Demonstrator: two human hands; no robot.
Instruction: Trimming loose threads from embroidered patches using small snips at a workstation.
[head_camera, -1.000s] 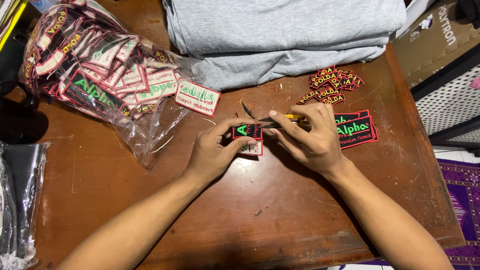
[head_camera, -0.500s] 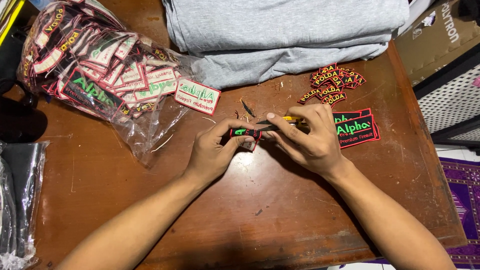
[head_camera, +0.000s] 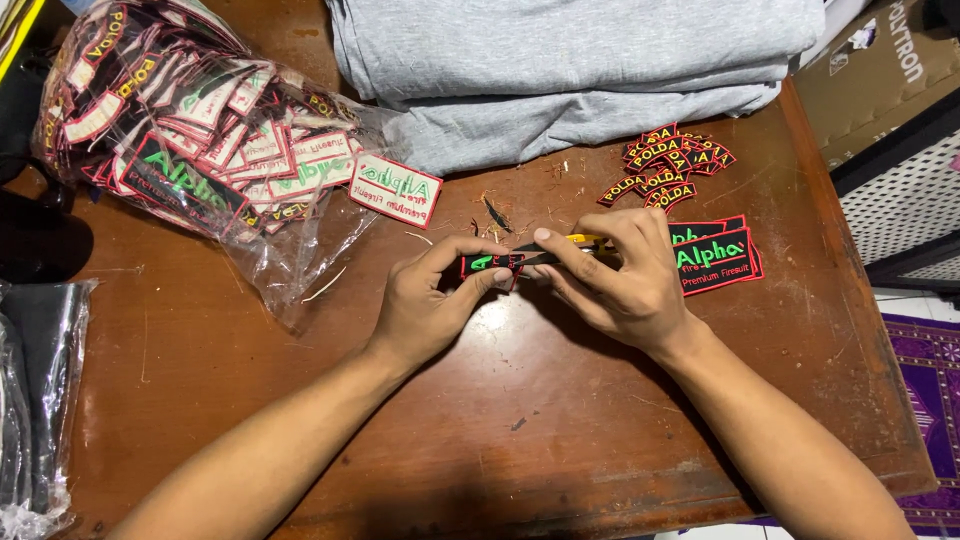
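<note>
**Both hands on 1 black patch at the middle of the table**

The brown wooden table (head_camera: 300, 400) carries everything, scuffed and dotted with thread scraps; along its far edge lies a folded stack of grey cloth (head_camera: 570, 70); at the far left a clear plastic bag (head_camera: 200, 150) spills embroidered patches, with 1 white patch (head_camera: 395, 190) lying loose just beside its mouth; at the right sit a small stack of black rectangular patches (head_camera: 720, 258) and, beyond it, a heap of little arched black patches (head_camera: 665, 165); the left hand (head_camera: 430, 305) pinches a black patch (head_camera: 490, 265) with green stitching and red border between thumb and fingertips, lifted just above the table's middle; the right hand (head_camera: 625, 280) meets it from the other side, fingers curled around a small cutting tool with a yellow handle (head_camera: 580, 240), its dark tip touching the patch's edge; the right hand partly covers the stack of black patches.
</note>
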